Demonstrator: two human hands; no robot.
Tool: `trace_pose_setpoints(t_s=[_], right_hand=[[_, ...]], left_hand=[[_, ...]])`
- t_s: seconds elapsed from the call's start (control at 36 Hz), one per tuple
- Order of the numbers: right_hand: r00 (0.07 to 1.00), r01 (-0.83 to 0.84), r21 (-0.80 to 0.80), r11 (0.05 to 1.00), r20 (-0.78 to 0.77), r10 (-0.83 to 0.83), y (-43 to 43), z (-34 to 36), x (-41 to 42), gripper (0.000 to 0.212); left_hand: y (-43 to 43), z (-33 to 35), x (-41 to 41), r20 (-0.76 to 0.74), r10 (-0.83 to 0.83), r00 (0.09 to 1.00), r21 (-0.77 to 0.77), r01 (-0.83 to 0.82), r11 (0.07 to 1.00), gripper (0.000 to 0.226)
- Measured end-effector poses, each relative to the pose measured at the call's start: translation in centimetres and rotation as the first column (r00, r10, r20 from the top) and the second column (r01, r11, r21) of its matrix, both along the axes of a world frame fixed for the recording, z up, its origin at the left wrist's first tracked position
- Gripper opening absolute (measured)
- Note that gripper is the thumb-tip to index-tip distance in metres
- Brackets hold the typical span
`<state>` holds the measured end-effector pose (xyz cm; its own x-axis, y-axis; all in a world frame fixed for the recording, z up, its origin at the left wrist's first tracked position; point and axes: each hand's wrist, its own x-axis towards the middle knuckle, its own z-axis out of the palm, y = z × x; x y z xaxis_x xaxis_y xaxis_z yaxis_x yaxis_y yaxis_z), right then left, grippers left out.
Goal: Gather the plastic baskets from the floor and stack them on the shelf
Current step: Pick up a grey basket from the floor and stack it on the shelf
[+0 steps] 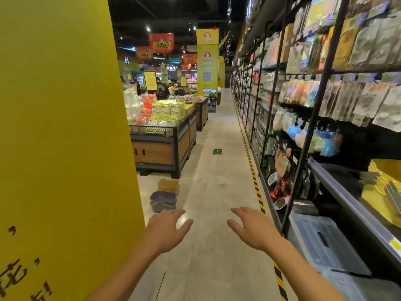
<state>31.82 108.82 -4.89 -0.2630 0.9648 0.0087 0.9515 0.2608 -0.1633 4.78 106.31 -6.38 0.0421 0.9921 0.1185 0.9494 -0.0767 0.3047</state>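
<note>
Left hand (167,231) and right hand (253,231), grip wide, hover short of purple basket (163,200) and tan basket (168,185).

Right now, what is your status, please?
Left hand and right hand open, empty. Purple basket and tan basket on floor beside yellow pillar. No object between hands and baskets.

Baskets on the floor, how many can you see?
2: a purple basket beside the yellow pillar, a tan basket just beyond it. The pillar may hide others.
</note>
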Motion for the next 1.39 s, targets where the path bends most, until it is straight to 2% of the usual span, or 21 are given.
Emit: trace_pose_setpoints(t_s=[0.11,0.25,0.36,0.44,0.61,0.81,0.92,1.0,1.17,1.39], right_hand=[[1.000,-0.021,-0.001,1.000,0.003,0.021,4.9,-0.2,0.3,0.065],[0.999,-0.050,-0.017,0.999,-0.002,0.050,10.7,-0.3,-0.4,0.063],[0.998,-0.060,-0.020,0.998,0.009,0.060,16.1,-0.6,-1.8,0.065],[0.998,-0.056,-0.018,0.998,0.004,0.056,21.0,-0.9,-3.2,0.077],[0.998,-0.053,0.009,0.999,0.033,0.053,31.7,-0.7,-7.1,0.067],[0.998,-0.050,-0.001,0.999,0.047,0.050,41.5,-0.7,-12.0,0.063],[0.998,-0.046,-0.029,0.999,0.040,0.047,46.0,-1.0,-14.0,0.064],[0.998,-0.050,-0.042,0.998,0.035,0.051,49.4,-1.3,-15.4,0.064],[0.996,-0.084,-0.054,0.995,0.035,0.086,57.2,-2.3,-17.5,0.063],[0.987,-0.144,-0.049,0.988,0.062,0.147,69.9,-3.1,-19.4,0.062]], left_hand=[[4.0,-0.2,0.3,-0.005,0.008,1.000,-0.021,-0.008,1.000,0.067],[9.3,-0.6,-0.1,-0.004,0.026,1.000,-0.017,-0.026,1.000,0.061],[14.6,-1.2,-1.3,0.061,0.048,0.997,-0.005,-0.048,0.999,0.079],[19.5,-1.7,-3.0,0.072,0.068,0.995,0.008,-0.069,0.998,0.080],[30.0,-1.5,-6.6,0.035,0.077,0.996,0.002,-0.077,0.997,0.081],[40.6,-1.1,-11.2,0.044,0.070,0.997,-0.018,-0.069,0.997,0.073],[44.6,-0.5,-13.1,0.070,0.076,0.995,-0.006,-0.076,0.997,0.056],[47.4,-0.5,-14.3,0.079,0.081,0.994,-0.019,-0.080,0.997,0.055],[54.5,-2.1,-16.5,-0.025,0.112,0.993,-0.046,-0.113,0.993,0.067],[65.2,-2.9,-18.0,-0.175,0.149,0.973,-0.047,-0.160,0.986,0.059]])
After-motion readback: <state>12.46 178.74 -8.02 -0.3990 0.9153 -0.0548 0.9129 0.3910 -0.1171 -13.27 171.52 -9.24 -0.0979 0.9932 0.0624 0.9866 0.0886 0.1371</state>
